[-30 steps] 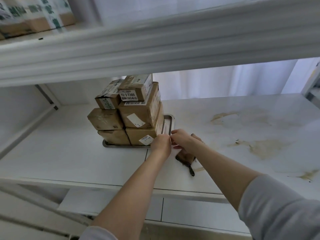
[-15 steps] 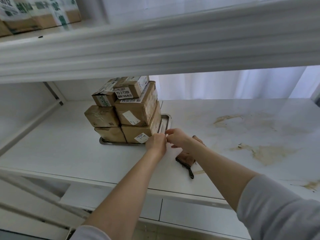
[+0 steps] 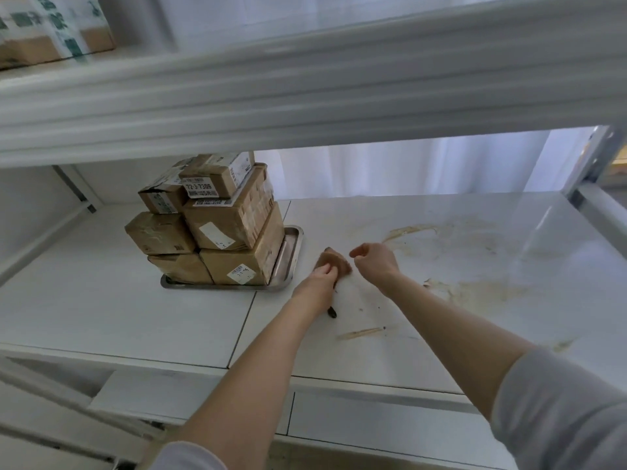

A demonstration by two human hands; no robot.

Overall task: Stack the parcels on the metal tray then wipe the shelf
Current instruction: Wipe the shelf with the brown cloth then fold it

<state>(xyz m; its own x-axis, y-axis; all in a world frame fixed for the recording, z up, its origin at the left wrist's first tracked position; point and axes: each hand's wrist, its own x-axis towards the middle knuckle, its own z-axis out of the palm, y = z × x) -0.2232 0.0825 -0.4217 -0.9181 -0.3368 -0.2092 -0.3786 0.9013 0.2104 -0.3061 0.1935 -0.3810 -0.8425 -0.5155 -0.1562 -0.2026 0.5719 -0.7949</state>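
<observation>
Figure: transition from stacking to wiping. The parcels (image 3: 210,228) are standing in a three-tier pile on the metal tray (image 3: 291,252), which is resting on the shelf (image 3: 101,310) left of centre; the stacking step is, by appearance, complete. The left hand (image 3: 324,278) is pressing down on a brown cloth (image 3: 334,261) lying just right of the tray, fingers curled over its near edge in a partial closure; whether the cloth is actually gripped or only pinned cannot be told. A dark, slim object (image 3: 331,312) is protruding below the left wrist; its identity is unclear. The right hand (image 3: 375,262) is hovering just beside the cloth, loosely curled and holding nothing. Brown stains (image 3: 471,290) are spreading across the right half of the shelf, with a smaller streak (image 3: 359,333) nearer the front edge. To wipe well, the cloth is probably best bunched flat under the palm and drawn rightward in overlapping passes, working away from the tray so the pile is not nudged.
</observation>
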